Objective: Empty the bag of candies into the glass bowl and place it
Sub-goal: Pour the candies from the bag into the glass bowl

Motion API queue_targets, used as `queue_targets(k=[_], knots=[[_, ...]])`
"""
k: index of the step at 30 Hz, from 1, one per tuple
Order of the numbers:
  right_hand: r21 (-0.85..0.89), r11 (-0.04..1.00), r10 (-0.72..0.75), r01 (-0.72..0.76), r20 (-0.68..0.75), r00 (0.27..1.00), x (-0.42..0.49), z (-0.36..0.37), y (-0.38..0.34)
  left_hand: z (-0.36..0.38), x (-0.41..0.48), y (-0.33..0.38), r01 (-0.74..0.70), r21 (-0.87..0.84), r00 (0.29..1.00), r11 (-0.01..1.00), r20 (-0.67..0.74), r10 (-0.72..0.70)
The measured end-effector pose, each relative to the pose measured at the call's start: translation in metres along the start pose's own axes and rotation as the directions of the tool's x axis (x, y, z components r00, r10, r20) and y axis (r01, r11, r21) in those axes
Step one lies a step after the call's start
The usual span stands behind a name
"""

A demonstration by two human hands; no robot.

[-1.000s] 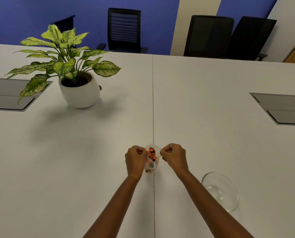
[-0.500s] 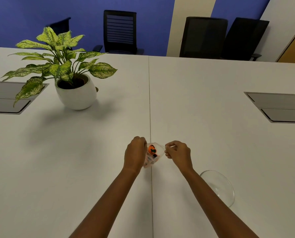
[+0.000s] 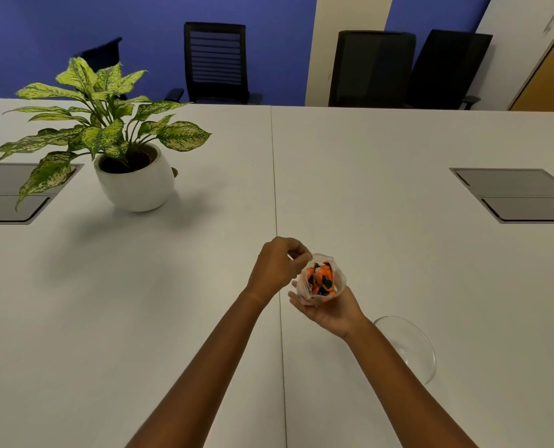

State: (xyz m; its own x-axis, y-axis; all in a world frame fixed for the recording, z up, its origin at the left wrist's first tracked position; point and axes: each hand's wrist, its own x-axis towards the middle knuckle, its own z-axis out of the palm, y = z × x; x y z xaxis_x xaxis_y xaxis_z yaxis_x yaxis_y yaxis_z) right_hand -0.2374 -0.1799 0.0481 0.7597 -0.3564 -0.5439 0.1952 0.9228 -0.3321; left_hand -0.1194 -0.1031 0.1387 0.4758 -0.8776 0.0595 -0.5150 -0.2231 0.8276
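Two bare hands are working over the white worktop (image 3: 398,253), close to its near edge and just right of the centre seam. The right hand (image 3: 329,310) is lying palm up and is cupping the underside of a small clear bag (image 3: 321,279), its fingers curling around the bag's base; the bag is sitting upright in this grip with its mouth facing upward. Orange and dark candies (image 3: 322,279) are showing through the plastic and are all lying inside the bag. The left hand (image 3: 277,270) is meeting the bag from the left, its thumb and fingertips pinching the bag's upper left rim, the remaining fingers bent inward. A glass bowl (image 3: 411,347) is resting on the worktop near the near edge, right of the right forearm, apart from the bag; nothing is showing inside it. A potted plant (image 3: 117,147) in a white pot is standing toward the far left corner. Grey panels (image 3: 521,195) are sitting flush near the left and right edges. Black chairs (image 3: 217,59) are lining the far edge.
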Motion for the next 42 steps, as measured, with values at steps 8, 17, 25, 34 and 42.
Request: queue_targets(k=[8, 17, 25, 34, 42], knots=[[-0.007, 0.996, -0.088, 0.088, -0.177, 0.980, -0.018, -0.015, -0.026, 0.025, -0.002, -0.001, 0.013, -0.024, 0.999, 1.000, 0.035, -0.012], [-0.172, 0.934, -0.358, 0.314, -0.422, 0.833, -0.055, -0.047, -0.072, 0.083, -0.013, -0.006, 0.362, -0.494, 0.930, 0.790, 0.252, -0.268], [-0.469, 0.800, -0.597, 0.375, -0.566, 0.568, -0.092, -0.088, -0.087, 0.134, -0.029, -0.014, 0.688, -0.419, 0.704, 0.593, 0.583, -0.405], [-0.932, 0.288, -0.898, 0.218, -0.184, 0.400, -0.099, -0.095, -0.056, 0.151, -0.030, -0.004, 0.749, -0.418, 0.641, 0.514, 0.654, -0.402], [-0.975, -0.185, -0.931, 0.123, 0.214, 0.295, -0.110, -0.080, -0.034, 0.150, -0.030, -0.001, 0.752, -0.421, 0.640, 0.507, 0.650, -0.410]])
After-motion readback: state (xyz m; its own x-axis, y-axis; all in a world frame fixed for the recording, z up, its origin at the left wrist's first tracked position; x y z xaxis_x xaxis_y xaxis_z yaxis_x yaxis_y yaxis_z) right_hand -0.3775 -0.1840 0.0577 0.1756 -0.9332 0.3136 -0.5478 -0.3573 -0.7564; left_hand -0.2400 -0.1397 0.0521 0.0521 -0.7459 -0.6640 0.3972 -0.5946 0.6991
